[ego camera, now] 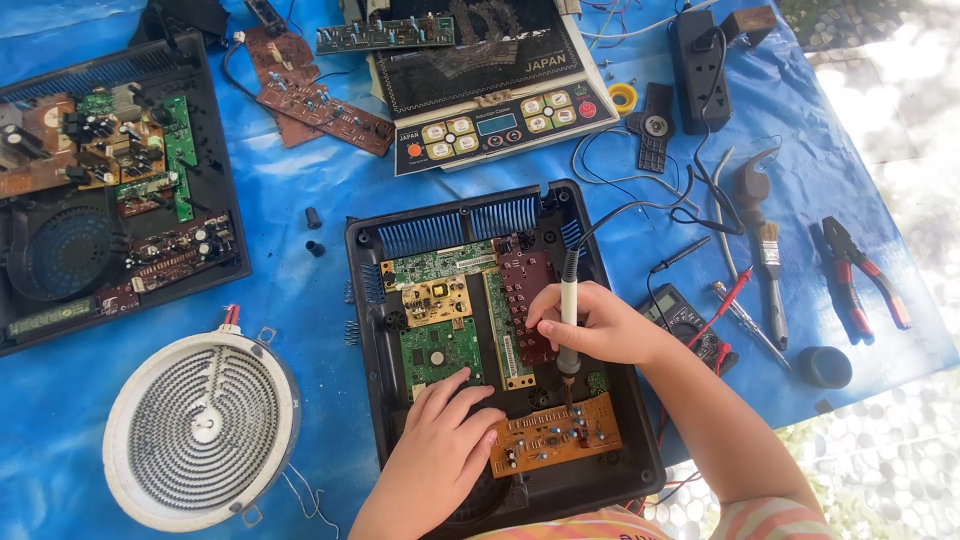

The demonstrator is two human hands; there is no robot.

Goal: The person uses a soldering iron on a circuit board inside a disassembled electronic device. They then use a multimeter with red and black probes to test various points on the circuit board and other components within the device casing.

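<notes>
gripping a soldering iron (568,320), right hand (590,325) closed; left hand (440,440) steadies orange board (557,435).

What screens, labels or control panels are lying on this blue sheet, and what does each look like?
Control panel: top centre, a slanted strip, dark with cream buttons, one red button, a small bluish display.
Printed cooker top: behind that panel, black with pale lettering.
Multimeter: just beyond the right hand, dark, small grey screen.
Long display strip: far left, in the other black casing, greenish.

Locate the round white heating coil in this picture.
In the head view, the heating coil lies at lower left on the blue tarp, beside the open black casing.
</notes>
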